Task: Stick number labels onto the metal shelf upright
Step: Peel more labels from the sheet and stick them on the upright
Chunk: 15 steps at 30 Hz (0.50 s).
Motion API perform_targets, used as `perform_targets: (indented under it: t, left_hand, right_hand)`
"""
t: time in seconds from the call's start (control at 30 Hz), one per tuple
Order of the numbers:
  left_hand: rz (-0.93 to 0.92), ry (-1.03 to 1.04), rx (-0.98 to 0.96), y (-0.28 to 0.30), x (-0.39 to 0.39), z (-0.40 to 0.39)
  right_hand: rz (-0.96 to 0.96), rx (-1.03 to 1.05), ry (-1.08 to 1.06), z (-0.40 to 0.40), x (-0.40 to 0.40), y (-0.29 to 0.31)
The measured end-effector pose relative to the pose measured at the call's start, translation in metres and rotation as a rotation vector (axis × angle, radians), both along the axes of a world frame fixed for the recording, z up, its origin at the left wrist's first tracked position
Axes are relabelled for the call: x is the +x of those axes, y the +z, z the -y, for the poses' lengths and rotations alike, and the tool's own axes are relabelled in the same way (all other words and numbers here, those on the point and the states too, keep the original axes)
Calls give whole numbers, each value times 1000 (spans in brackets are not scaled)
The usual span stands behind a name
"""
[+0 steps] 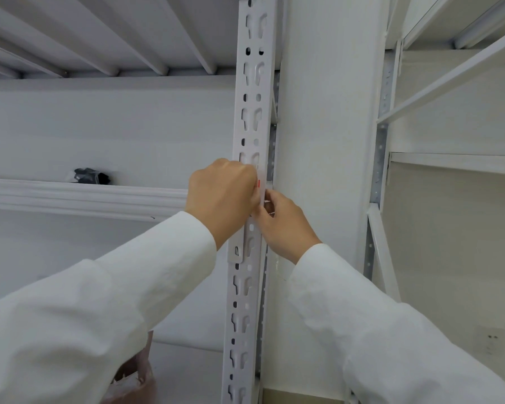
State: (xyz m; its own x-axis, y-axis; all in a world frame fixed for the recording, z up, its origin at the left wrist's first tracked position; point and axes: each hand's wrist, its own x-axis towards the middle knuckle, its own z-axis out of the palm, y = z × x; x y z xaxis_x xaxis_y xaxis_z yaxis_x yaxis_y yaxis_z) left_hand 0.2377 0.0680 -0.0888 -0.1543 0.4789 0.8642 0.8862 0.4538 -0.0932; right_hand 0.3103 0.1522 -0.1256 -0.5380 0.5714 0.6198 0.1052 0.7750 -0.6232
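Note:
A grey-white metal shelf upright point(252, 91) with keyhole slots runs from top to bottom through the middle of the view. My left hand point(220, 193) is curled against its front face at mid height. A small label with a red mark point(259, 183) shows at that hand's fingertips, on the upright's right edge. My right hand point(283, 225) reaches in from the right, and its fingertips pinch the label's lower part just below the left hand. Most of the label is hidden by my fingers. Both arms wear white sleeves.
A shelf board point(85, 196) juts out left of the upright with a dark bundle point(91, 175) on it. Another shelf deck point(99, 33) lies overhead. A white wall column point(327, 126) stands right of the upright, a second shelf unit point(449, 158) further right. A brownish bag point(134, 374) sits low left.

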Motion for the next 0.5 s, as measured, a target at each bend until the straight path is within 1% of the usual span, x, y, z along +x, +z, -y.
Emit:
perform_targets:
  t: [0.13,0.23,0.33,0.4,0.5]
  left_hand:
    - [7,8,-18,2,2,-2]
    - [-8,-27,-12,3,0,-2]
    - [21,-146,108,1,-15,6]
    - [45,-245,229,-4,-31,15]
    - [138,-328,360,-10,-52,21]
  right_hand:
    - [5,-7,-14,1,-1,0]
    - [2,-17,-11,4,1,1]
    - [-26,-32,-4,9,3,1]
    - [-97,-61,-3,12,4,-3]
    - [-311,-50,-75,13,8,-8]
